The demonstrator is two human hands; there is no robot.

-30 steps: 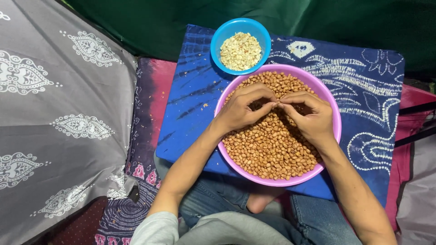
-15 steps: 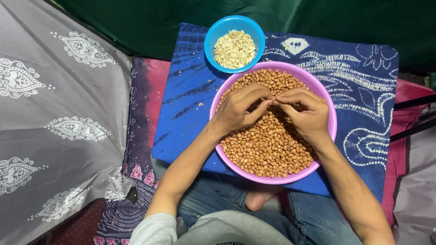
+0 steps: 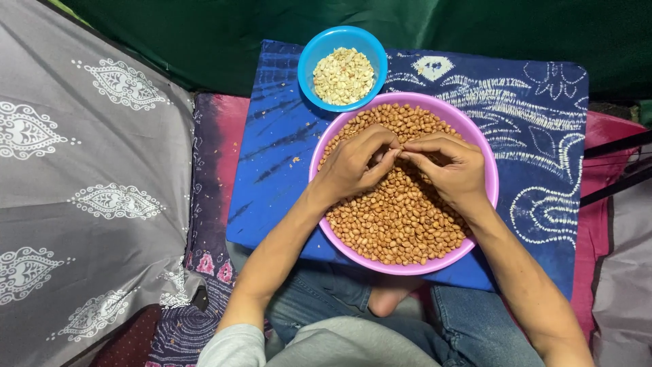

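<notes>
Far left: grey patterned cloth (image 3: pixel 102 170), spread flat, well apart from the work.

Next over: low worktop under a blue tie-dye cloth (image 3: pixel 272 177), carrying two bowls that touch rim to rim.

Small blue bowl (image 3: pixel 309 64), at the back edge: holds pale skinned nuts (image 3: pixel 343 75), roughly half full.

Big pink bowl (image 3: pixel 489 197), in front and slightly right of it: heaped with brown peanuts (image 3: pixel 401 224), skins on.

Left hand (image 3: pixel 353 166): hovers over the middle of the pink bowl, fingers curled in, thumb and forefinger tips pressed toward the other hand. Closed to a pinch; too small to tell what sits in it, most likely a single nut.

Right hand (image 3: pixel 451 170): mirrors it from the other side, fingers bent tight, tips meeting the left's above the heap. Also closed to a pinch, contents hidden by the fingers.

Step in hand, as judged: rubbing or splitting one nut between the fingertips of both hands, right over the brown heap.

Next move calls for, as judged: a light twist without crushing, then a short carry up and left to the blue bowl, keeping loose skin out of it.

Far right: red cloth (image 3: pixel 604 224) under the worktop's edge.
</notes>
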